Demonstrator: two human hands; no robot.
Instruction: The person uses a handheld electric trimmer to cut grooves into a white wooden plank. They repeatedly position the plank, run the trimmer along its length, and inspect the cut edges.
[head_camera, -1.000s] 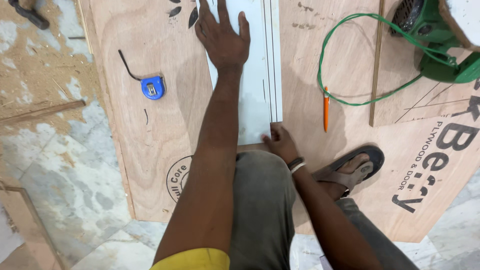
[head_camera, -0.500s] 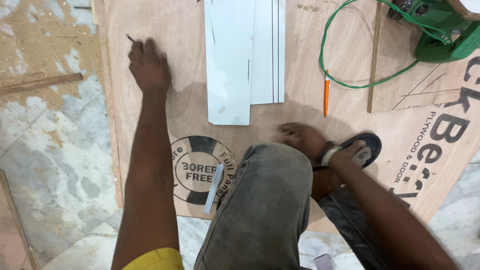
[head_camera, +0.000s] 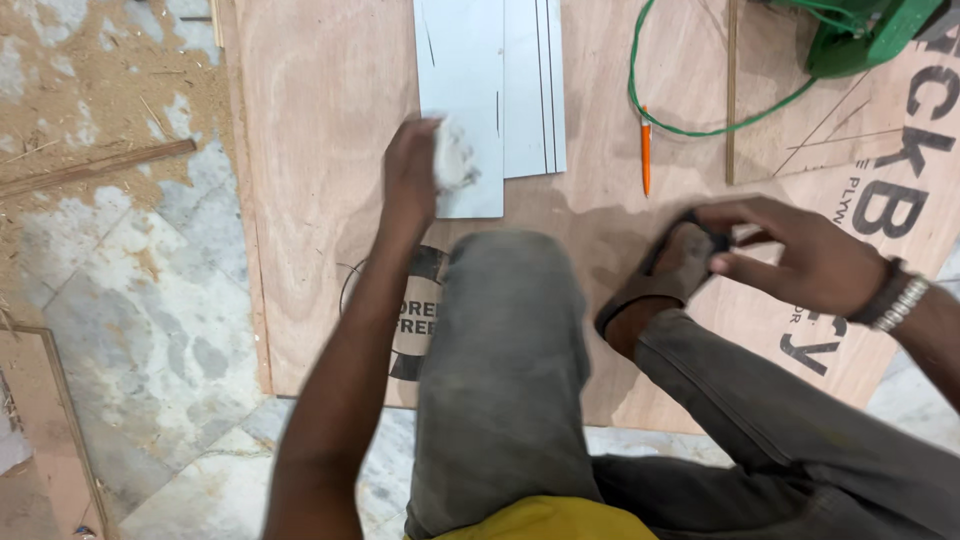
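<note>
My left hand (head_camera: 408, 180) is closed around a small white wad (head_camera: 455, 160), which rests against the lower corner of a pale grey laminate sheet (head_camera: 462, 70). A second narrower pale strip (head_camera: 535, 90) lies beside that sheet on the plywood board (head_camera: 320, 160). My right hand (head_camera: 800, 255), with a beaded band on the wrist, pinches the front of the dark sandal (head_camera: 668, 275) on my foot. My bent knee in grey trousers (head_camera: 505, 350) sits between the two hands.
An orange pencil (head_camera: 646, 150) and a looped green cable (head_camera: 690, 128) lie right of the strips. A green power tool (head_camera: 870, 35) sits at the top right beside a thin wooden batten (head_camera: 732, 90). Sawdust and a wood strip (head_camera: 95, 168) cover the marble floor on the left.
My left hand moved from the board's left edge to the laminate sheet and now holds a white wad. My right hand shifted right and grips the sandal's front.
</note>
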